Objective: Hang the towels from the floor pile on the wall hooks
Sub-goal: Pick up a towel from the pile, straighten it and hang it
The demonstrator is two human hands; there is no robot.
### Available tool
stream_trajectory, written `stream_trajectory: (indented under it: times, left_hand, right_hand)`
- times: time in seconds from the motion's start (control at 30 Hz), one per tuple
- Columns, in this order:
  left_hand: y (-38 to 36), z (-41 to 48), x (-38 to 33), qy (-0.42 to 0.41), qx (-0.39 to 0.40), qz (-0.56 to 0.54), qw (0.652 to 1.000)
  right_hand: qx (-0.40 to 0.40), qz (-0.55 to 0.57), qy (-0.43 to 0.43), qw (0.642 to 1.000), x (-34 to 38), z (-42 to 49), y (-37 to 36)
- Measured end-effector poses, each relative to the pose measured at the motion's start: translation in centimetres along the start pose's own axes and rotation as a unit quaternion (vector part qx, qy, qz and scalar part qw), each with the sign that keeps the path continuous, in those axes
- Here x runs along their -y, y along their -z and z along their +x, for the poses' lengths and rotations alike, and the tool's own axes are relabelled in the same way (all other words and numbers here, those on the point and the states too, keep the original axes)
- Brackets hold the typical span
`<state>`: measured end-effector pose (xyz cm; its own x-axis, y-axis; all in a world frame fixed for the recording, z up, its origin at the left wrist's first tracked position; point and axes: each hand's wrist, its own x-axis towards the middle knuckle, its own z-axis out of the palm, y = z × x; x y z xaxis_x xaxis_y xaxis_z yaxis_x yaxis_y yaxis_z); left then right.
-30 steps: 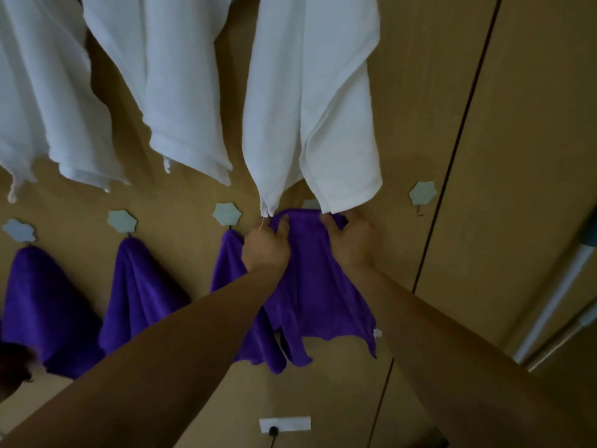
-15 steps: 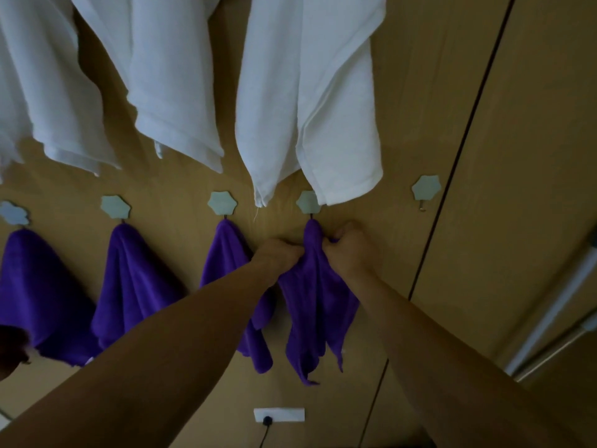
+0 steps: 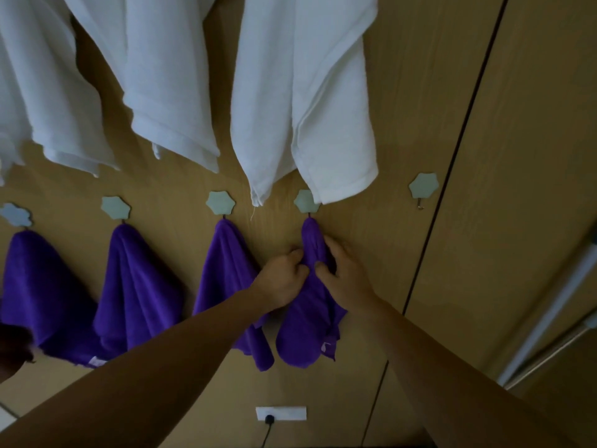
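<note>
Two bare forearms reach up from six o'clock to a tan wood-grain panel wall (image 3: pixel 403 92). They meet at mid-frame on a plush purple towel (image 3: pixel 303 334), which hangs by its gathered top from a pale green flower-shaped wall hook (image 3: pixel 305 202).

The left hand (image 3: pixel 281 281) comes in from seven o'clock with its fingers curled, pinching the towel's left edge a little below the hook. The right hand (image 3: pixel 349 279) comes in from five o'clock and wraps thumb and curled fingers round the towel's right fold, the thumb lying across the front of the cloth. The hands sit side by side with the cloth bunched between them. Its loose tail drops past both wrists toward six o'clock.

At nine o'clock of the hands hang the nearest purple towel (image 3: pixel 229 270), the middle purple towel (image 3: pixel 139 286) and the far purple towel (image 3: pixel 42 286), each under one of a row of matching hooks (image 3: pixel 220 202). At two o'clock of the hands a fifth flower-shaped hook (image 3: pixel 423 187) shows its small metal prong.

Three white terry towels drape in from twelve o'clock: the right white towel (image 3: pixel 303 92), the centre white towel (image 3: pixel 161 76) and the left white towel (image 3: pixel 42 92). The right one's lower corner overlaps the edge of the hook holding the gripped towel.

At six o'clock a white rectangular wall socket (image 3: pixel 280 413) holds a black plug (image 3: pixel 268 420). At four o'clock two pale poles (image 3: pixel 549 318) lean.
</note>
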<state>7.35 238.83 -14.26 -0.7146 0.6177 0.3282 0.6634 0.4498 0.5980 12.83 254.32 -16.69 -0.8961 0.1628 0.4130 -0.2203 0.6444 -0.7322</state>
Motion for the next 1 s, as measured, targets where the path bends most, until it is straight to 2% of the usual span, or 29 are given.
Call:
stream_trajectory:
  times: [0.07,0.1,0.2,0.33,0.43,0.53,0.6,0.67,0.73,0.8,0.9,1.0]
  left_hand:
    - [-0.1,0.1,-0.7,0.102,0.054,-0.203,0.972]
    - [0.1,0.2,-0.7,0.122,0.077,-0.234,0.961]
    - [0.1,0.3,0.2,0.114,0.132,-0.12,0.977]
    - [-0.5,-0.6,2.0,0.089,0.134,0.05,0.986]
    - [-0.2,-1.1,2.7,0.082,0.101,0.133,0.983]
    - [0.3,-0.9,2.9,0.121,0.076,0.185,0.972]
    - [0.0,-0.5,2.6,0.145,0.061,0.147,0.977]
    - [-0.6,-0.3,1.5,0.18,0.0,0.019,0.983]
    - [-1.2,-0.2,0.0,0.186,-0.095,-0.115,0.971]
    - [-1.6,0.0,-1.0,0.139,-0.153,-0.141,0.968]
    - [-2.1,0.3,-1.5,0.1,-0.147,-0.095,0.979]
    - [-2.8,0.2,-0.8,0.114,-0.114,-0.086,0.983]
  right_hand:
    - [0.032,0.056,-0.018,0.998,0.0,-0.2,-0.1]
    - [0.035,0.082,-0.026,0.996,0.1,-0.1,-0.1]
    - [0.054,0.087,-0.074,0.992,0.2,0.4,0.6]
    - [0.14,0.07,-0.122,0.98,-0.6,0.4,1.9]
    - [0.14,0.087,-0.104,0.981,-1.4,0.1,3.0]
    - [0.006,-0.038,-0.076,0.996,-2.5,-0.2,4.4]
    - [-0.057,-0.131,-0.087,0.986,-3.0,-0.2,4.6]
    - [-0.05,-0.159,-0.091,0.982,-2.7,-0.2,3.7]
    - [-0.023,-0.127,-0.084,0.988,-2.1,-0.4,2.3]
    - [-0.028,-0.074,-0.084,0.993,-1.3,-0.6,1.2]
    - [-0.045,-0.028,-0.068,0.996,-0.3,-0.6,-0.5]
    - [-0.057,0.023,-0.096,0.993,0.2,-0.6,-1.6]
